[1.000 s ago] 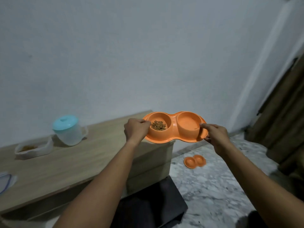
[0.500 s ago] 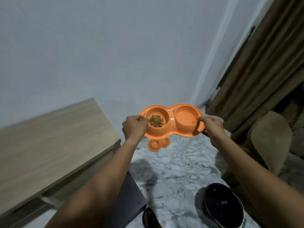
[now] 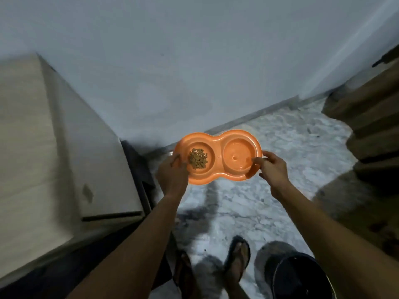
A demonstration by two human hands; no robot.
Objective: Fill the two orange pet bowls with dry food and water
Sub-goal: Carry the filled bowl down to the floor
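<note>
I hold an orange double pet bowl (image 3: 218, 157) level in the air above the marble floor, close to the wall. Its left cup carries a small heap of brown dry food (image 3: 198, 159). Its right cup (image 3: 239, 155) looks wet and shiny, with no food in it. My left hand (image 3: 172, 174) grips the left rim, thumb on top. My right hand (image 3: 272, 167) pinches the right rim. The second orange bowl is hidden from view.
A pale wooden table (image 3: 49, 152) stands at the left, its corner near my left arm. Brown curtains (image 3: 373, 134) hang at the right. A dark round container (image 3: 302, 277) sits on the floor by my sandalled feet (image 3: 237, 255). Marble floor (image 3: 280, 143) stretches beyond the bowl.
I have turned away from the table and tilted my view down. The bowl has come lower over the floor, still in both hands. The jug, food box and second bowl have left view.
</note>
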